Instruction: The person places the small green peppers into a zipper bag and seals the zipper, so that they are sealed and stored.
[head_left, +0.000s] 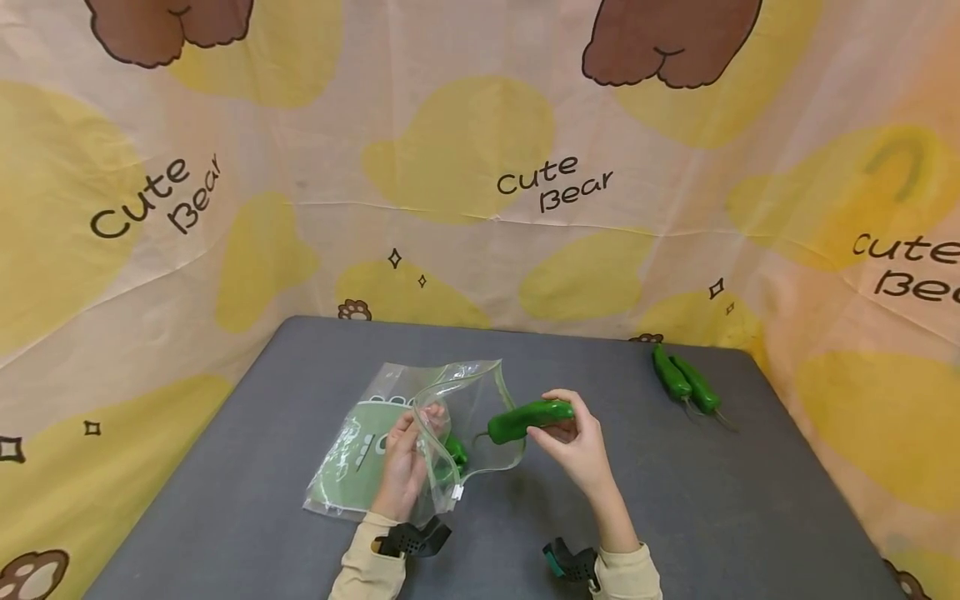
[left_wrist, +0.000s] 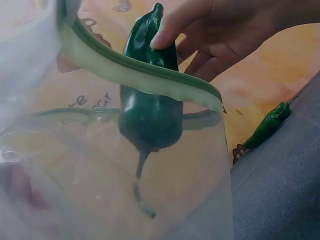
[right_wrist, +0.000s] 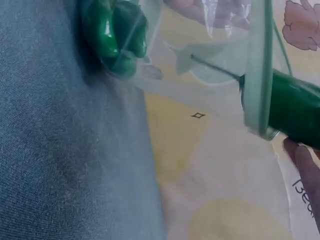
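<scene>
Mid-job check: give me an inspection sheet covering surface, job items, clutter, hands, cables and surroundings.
Surface: grey table.
Job's things: clear bag, mouth open, one green pepper visible inside; held pepper, stem end in the mouth; two loose peppers side by side, far right of the table.
Clutter: nothing seen.
Hands: left hand grips the bag; right hand pinches the held pepper.
Cables: nothing seen.
Surroundings: printed "Cute Bear" cloth behind the table.
</scene>
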